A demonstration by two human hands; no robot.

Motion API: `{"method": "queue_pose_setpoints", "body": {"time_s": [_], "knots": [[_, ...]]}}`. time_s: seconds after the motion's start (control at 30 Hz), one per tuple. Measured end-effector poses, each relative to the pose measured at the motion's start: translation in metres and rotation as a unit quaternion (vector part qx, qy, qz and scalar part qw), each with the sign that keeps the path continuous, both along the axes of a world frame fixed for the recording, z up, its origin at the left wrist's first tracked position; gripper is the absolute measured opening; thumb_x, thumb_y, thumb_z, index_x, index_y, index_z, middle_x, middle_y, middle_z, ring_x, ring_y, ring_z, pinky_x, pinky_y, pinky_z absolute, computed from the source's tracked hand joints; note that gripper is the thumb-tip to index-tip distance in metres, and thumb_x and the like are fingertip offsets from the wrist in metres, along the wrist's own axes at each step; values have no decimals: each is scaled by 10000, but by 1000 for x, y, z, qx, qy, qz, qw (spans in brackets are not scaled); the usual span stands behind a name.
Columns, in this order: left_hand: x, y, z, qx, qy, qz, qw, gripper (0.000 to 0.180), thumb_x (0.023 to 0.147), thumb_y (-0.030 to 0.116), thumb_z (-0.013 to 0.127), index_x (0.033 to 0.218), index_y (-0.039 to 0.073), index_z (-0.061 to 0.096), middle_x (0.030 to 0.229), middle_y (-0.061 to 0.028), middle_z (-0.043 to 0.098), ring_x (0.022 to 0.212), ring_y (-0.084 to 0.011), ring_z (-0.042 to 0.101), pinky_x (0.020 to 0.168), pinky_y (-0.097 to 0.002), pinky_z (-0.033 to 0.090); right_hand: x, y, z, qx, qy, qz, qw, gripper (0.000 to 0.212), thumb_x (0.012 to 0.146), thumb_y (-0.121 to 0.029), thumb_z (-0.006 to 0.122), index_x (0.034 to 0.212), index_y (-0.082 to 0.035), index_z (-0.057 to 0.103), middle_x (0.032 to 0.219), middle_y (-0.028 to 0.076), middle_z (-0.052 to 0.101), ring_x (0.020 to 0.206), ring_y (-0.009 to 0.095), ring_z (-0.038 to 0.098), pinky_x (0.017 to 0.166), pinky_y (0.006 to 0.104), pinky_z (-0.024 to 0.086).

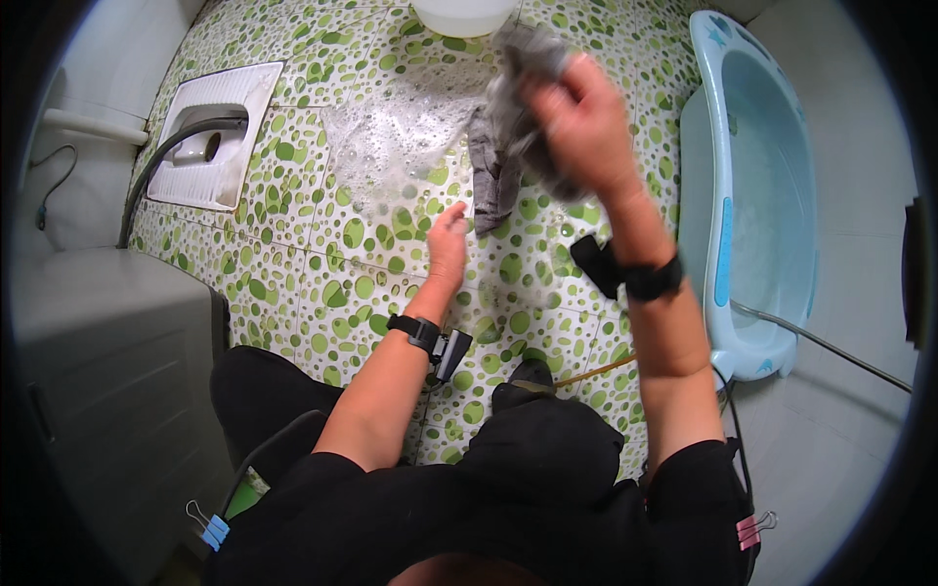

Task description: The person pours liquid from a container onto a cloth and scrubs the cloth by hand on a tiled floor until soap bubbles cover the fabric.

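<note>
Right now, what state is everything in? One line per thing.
Right hand: closed on the grey cloth, motion-blurred.
Grey cloth: bunched in the hand, lower part loose; floor contact unclear.
Left hand: apparently empty.
Suds: foamy, spread over the patterned floor.
Squat toilet: uncovered.
Black hose: curved, end over the squat toilet.
Blue bathtub: upright, uncovered; contents unclear.
White basin: partly out of frame; contents unclear.

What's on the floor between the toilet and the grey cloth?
White foam, then bare green-spotted tiles nearer the toilet; the head view shows it, left of the cloth.
</note>
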State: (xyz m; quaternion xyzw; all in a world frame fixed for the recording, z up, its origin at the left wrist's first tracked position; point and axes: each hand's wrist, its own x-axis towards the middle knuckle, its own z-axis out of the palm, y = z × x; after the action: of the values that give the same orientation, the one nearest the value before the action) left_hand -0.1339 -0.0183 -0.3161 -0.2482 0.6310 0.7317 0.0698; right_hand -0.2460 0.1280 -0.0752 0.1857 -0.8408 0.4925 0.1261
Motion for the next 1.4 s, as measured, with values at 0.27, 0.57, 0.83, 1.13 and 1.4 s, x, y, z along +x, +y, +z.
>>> {"method": "queue_pose_setpoints", "body": {"time_s": [0.27, 0.57, 0.83, 1.13, 1.4], "knots": [[26, -50, -25, 61, 24, 183, 981, 359, 941, 248, 484, 1221, 27, 525, 1140, -105, 569, 1061, -184, 536, 881, -319, 444, 127, -50, -196, 198, -43, 120, 972, 322, 639, -101, 728, 946, -87, 631, 1091, 126, 517, 1036, 340, 456, 859, 461, 419], [28, 6, 38, -573, 3, -216, 791, 1072, 724, 604, 664, 1450, 14, 139, 1519, -209, 31, 1412, -363, -19, 1058, -646, 9, -42, -3, -200, 305, -175, -119, 929, 600, 780, -435, 663, 1247, -81, 533, 1357, 171, 396, 1242, 376, 348, 954, 515, 388], [10, 7, 32, -504, -189, -280, 795, 1047, 749, 519, 674, 1463, 18, 95, 1541, -127, 39, 1424, -309, -12, 1081, -619, 22, -82, -51, -217, 323, -260, 43, 909, 679, 729, -297, 662, 1361, -196, 436, 1328, 205, 436, 1126, 401, 514, 942, 436, 447], [49, 6, -38, -740, -47, -228, 631, 831, 824, 582, 464, 1459, 106, 220, 1534, -89, 128, 1417, -324, -6, 1049, -660, -46, 144, -49, -193, 214, -122, 42, 968, 518, 617, -159, 722, 1125, -213, 635, 1166, 126, 504, 1059, 343, 469, 911, 491, 371], [35, -6, -6, -567, -14, -253, 784, 874, 789, 473, 636, 1434, 32, 242, 1498, -118, 188, 1396, -355, 49, 1062, -652, 19, -24, -50, -251, 362, -151, -25, 919, 373, 721, -258, 687, 1076, -173, 614, 1197, 122, 520, 1148, 340, 427, 924, 547, 351]]}}
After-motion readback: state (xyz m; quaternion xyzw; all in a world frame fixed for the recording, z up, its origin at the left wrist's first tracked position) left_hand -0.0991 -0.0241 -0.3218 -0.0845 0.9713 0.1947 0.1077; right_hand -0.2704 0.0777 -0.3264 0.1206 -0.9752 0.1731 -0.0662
